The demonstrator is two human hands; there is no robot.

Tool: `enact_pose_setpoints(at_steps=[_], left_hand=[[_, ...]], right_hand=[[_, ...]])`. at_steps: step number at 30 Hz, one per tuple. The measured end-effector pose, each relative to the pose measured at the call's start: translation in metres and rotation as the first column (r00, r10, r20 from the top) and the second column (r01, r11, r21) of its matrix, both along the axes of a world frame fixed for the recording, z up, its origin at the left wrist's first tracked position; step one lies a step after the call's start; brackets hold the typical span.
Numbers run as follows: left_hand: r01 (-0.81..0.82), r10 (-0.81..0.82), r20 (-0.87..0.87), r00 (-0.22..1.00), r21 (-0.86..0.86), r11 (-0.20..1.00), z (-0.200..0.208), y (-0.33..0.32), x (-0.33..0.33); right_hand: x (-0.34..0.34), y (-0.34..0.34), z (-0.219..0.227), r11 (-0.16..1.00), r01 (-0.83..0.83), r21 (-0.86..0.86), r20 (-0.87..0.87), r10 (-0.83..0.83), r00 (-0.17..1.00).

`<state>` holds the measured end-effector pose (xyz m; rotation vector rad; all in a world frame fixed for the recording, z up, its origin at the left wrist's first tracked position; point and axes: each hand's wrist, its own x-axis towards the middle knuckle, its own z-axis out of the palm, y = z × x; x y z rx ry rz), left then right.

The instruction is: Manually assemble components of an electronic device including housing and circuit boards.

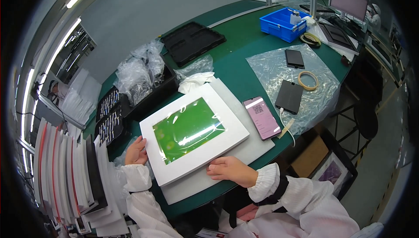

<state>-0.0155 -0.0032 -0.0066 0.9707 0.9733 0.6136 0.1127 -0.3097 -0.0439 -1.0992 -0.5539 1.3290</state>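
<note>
A white-bordered display panel with a lit green screen lies at a slant in front of me, glossy clear film over it. Beneath it a pale foam sheet covers part of the green table. At the panel's left edge, my left hand has its fingers curled against the side. The fingers of my right hand are bent round the near edge, their tips partly hidden. Just right of the panel is a smartphone with a pink screen, lying face up on the foam's edge.
Clear plastic film at right carries a black box with a white cable, a smaller dark device and a tape roll. Behind stand a blue bin and black tray. Upright boards crowd the left.
</note>
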Motion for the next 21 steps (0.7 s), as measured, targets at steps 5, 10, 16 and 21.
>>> enact_pose_setpoints(at_steps=[5,10,16,21], left_hand=[[-0.052,0.051,0.061,0.997,0.012,0.999,0.012,-0.014,0.004],[-0.027,0.009,0.138,0.990,0.131,0.991,0.013,0.001,0.001],[-0.106,0.080,0.228,0.970,0.103,0.989,-0.026,0.043,0.005],[-0.126,0.104,0.181,0.978,0.111,0.986,-0.054,0.053,0.011]], right_hand=[[-0.008,0.008,0.009,0.911,0.408,-0.059,-0.419,-0.393,0.818],[-0.007,0.027,0.016,0.834,0.545,-0.088,-0.423,-0.527,0.737],[0.010,0.068,0.026,0.792,0.605,-0.081,-0.248,-0.604,0.757],[0.009,0.081,0.009,0.795,0.595,-0.118,-0.222,-0.605,0.765]])
